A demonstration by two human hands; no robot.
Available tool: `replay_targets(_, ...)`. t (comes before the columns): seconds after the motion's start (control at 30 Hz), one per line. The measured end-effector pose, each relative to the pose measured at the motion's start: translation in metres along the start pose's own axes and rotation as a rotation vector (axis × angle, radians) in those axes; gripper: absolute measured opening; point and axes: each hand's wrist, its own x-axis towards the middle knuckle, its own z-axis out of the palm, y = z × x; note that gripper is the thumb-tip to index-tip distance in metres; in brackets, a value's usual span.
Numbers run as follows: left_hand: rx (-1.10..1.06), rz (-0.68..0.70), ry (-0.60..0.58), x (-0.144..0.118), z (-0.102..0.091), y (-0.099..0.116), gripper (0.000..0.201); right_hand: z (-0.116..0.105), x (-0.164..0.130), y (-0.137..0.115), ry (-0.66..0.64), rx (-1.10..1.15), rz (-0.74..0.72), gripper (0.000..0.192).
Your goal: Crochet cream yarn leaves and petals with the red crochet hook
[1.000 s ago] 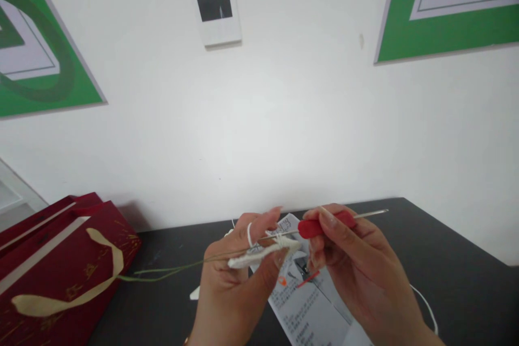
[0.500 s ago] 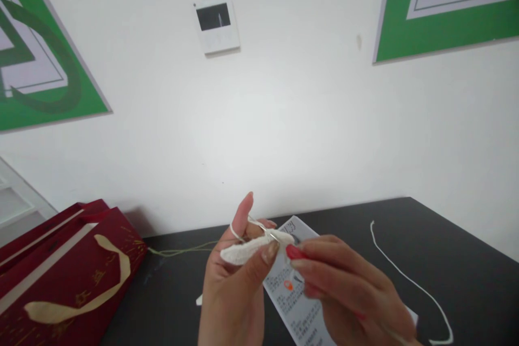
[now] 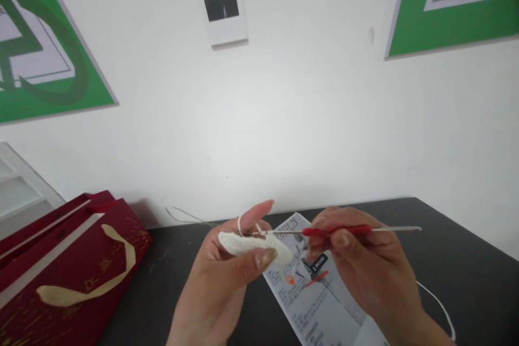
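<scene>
My left hand (image 3: 221, 281) pinches a small white crocheted piece (image 3: 253, 244) between thumb and fingers, with white yarn looped over the raised index finger. My right hand (image 3: 365, 267) grips a crochet hook (image 3: 348, 230) by its red handle; the metal shaft lies level and its tip sits in the top edge of the white piece. Both hands hover above a black table (image 3: 458, 259). A thin stiff wire (image 3: 190, 217) sticks out to the left behind the left hand.
A printed instruction sheet (image 3: 312, 303) lies on the table under the hands. A dark red gift bag (image 3: 68, 270) with a cream ribbon lies at the left. A strand of white yarn (image 3: 440, 305) trails at the right. A white wall stands close behind.
My right hand has swung the hook from pointing down and hidden to level, red handle and shaft in sight again. The left hand shifted slightly. The view tilted a little.
</scene>
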Motion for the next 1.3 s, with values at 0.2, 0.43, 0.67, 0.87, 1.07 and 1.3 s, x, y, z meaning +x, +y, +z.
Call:
replay_targets(0.2,-0.014,-0.042,-0.065,-0.004,0.000,0.005,0.045,-0.007,0.002,-0.009,-0.045,-0.057,-0.050,0.010)
replay_targets(0.43,-0.051,-0.111,-0.210,-0.003,-0.001,0.008,0.041,-0.009,0.004,-0.015,-0.116,-0.060,-0.075,0.010)
replay_targets(0.67,-0.106,-0.225,-0.368,0.003,-0.004,0.009,0.041,-0.015,0.003,-0.016,-0.180,-0.055,-0.065,0.011)
replay_targets(0.87,-0.125,-0.256,-0.485,0.009,-0.007,0.004,0.044,-0.025,0.001,-0.020,-0.230,-0.113,-0.080,0.014)
replay_targets(1.07,-0.114,-0.261,-0.591,0.011,-0.010,-0.002,0.047,-0.030,0.003,-0.021,-0.281,-0.125,-0.133,0.013)
replay_targets(1.3,0.034,-0.252,-0.617,0.013,-0.010,-0.002,0.044,-0.034,0.007,-0.026,-0.315,-0.087,-0.068,0.015)
